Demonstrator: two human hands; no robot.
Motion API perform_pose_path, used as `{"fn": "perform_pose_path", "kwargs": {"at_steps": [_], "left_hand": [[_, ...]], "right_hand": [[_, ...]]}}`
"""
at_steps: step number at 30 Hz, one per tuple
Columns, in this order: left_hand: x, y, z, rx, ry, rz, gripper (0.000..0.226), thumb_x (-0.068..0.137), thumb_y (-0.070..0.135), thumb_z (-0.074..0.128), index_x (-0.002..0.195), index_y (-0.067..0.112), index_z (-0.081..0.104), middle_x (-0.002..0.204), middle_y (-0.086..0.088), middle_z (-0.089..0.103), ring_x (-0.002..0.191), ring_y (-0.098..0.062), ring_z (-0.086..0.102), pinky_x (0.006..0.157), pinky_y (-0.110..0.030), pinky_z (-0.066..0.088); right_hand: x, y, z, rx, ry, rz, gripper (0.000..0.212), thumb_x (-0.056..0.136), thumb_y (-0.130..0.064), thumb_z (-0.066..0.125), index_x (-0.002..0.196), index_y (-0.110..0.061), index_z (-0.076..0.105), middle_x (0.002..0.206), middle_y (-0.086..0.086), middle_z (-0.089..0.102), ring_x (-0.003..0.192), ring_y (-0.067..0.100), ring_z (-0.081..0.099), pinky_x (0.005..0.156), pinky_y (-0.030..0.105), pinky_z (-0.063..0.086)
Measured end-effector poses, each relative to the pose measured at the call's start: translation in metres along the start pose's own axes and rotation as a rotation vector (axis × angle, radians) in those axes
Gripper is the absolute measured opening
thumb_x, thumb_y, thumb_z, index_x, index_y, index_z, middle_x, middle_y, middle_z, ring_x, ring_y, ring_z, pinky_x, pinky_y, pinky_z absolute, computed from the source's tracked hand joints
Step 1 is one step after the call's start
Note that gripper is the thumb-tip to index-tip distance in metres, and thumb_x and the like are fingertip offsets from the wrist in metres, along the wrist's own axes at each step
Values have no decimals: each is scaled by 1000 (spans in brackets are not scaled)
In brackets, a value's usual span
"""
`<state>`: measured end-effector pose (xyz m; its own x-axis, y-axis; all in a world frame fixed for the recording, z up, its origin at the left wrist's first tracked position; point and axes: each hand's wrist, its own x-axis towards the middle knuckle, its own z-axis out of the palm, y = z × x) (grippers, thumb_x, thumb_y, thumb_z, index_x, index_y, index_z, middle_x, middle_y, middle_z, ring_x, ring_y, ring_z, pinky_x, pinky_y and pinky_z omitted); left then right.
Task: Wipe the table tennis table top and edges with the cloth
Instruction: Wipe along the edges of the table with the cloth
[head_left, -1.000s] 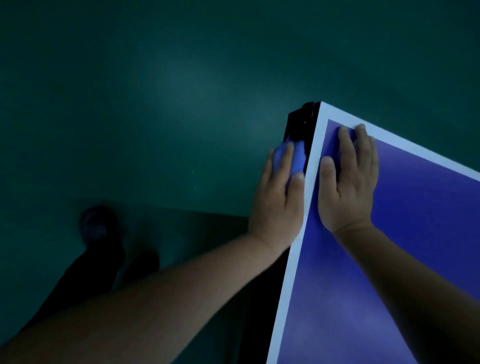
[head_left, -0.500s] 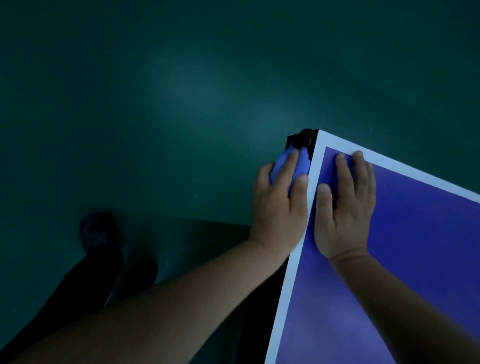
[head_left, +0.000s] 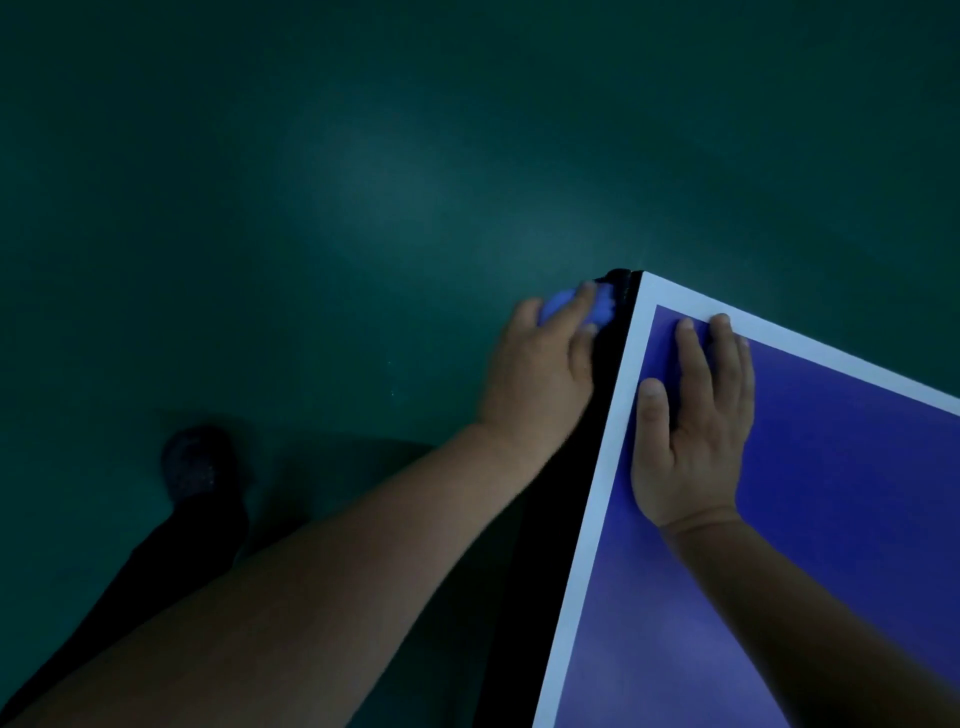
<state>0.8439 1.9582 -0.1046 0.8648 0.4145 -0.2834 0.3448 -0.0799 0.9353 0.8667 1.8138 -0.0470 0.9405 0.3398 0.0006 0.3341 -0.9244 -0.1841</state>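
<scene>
Head view, dim light: you stand at a corner of the blue table tennis worktop (head_left: 831, 493), which has a white border line along its edges. Its dark side edge (head_left: 582, 467) drops away on the left of the white line.

Your left hand (head_left: 540, 369) is off the top surface, down against that side edge close to the corner. Its fingers (head_left: 574, 306) curl round a bunched blue cloth (head_left: 558, 304) and hold it to the edge; cloth shows above and between the fingers, just beside the corner.

Your right hand (head_left: 696, 415) lies palm-down on the blue top, near the same corner. Fingers straight and together, tips reaching the inner edge of the far white line; thumb alongside the left white line. It holds nothing.

Both hands are close, with only the white border strip between them.

Dark green floor (head_left: 311, 208) fills the rest of the view. Lower left, your dark shoe (head_left: 195, 460) and dark trouser leg (head_left: 130, 587) are on the floor, partly hidden behind your left forearm. Detail there is too dark to tell further.
</scene>
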Motion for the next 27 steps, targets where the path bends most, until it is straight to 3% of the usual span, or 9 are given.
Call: {"fn": "perform_pose_path", "kwargs": {"at_steps": [2,5,6,9,13,17,21,24,27], "left_hand": [[12,-11,-3,-23,-25,-136,42,101,28,50,140,17,60,119,-20,59,112,-33,60,96,-29,45],[-4,-9,-8,-183,41,-181,41,103,30,49,141,20,58,129,-9,62,118,-13,55,97,-7,34],[-21,-6,-9,-208,53,-160,45,103,36,44,144,21,55,135,-6,60,122,-7,52,101,-5,31],[-87,-3,-5,-261,-87,-85,57,102,49,29,155,28,37,161,4,36,146,1,28,119,-17,21],[-117,3,3,-287,-144,-112,54,104,48,24,156,36,21,167,10,17,153,1,8,121,-15,11],[-45,7,14,-272,-97,-162,54,106,40,25,159,30,20,168,4,18,152,0,9,111,-2,3],[14,10,20,-280,-81,-218,54,108,38,27,161,29,21,167,3,22,152,-10,19,118,-16,12],[-31,8,12,-272,-100,-89,54,108,33,28,161,24,20,168,8,18,153,-4,14,115,-7,6],[-100,-4,3,-216,-181,-61,53,109,36,22,161,26,16,168,14,10,154,-2,4,120,-13,5]], "right_hand": [[0,0,0,5,0,5,61,101,-43,35,154,-14,37,165,11,24,154,30,15,122,56,15],[1,0,-1,6,2,0,60,101,-43,35,154,-14,37,165,11,24,154,30,15,122,56,15],[0,0,-1,2,2,-1,60,101,-42,35,154,-14,37,165,11,24,154,30,15,122,56,15],[1,1,-1,7,2,3,59,101,-42,36,154,-15,37,165,10,24,154,29,15,122,56,15],[0,1,0,10,-4,8,59,101,-41,36,154,-16,36,165,9,23,154,28,14,122,56,15],[0,0,-1,12,-1,12,59,101,-41,37,154,-15,37,165,10,23,154,29,15,123,56,15],[0,0,-1,1,-8,13,60,101,-43,36,155,-15,36,165,9,23,154,28,14,122,57,15],[-1,0,-2,-2,-7,19,60,101,-44,35,155,-16,36,165,9,23,154,28,14,122,57,15],[0,0,-1,-14,-9,16,59,102,-44,35,155,-17,35,165,10,23,154,30,15,122,58,15]]}}
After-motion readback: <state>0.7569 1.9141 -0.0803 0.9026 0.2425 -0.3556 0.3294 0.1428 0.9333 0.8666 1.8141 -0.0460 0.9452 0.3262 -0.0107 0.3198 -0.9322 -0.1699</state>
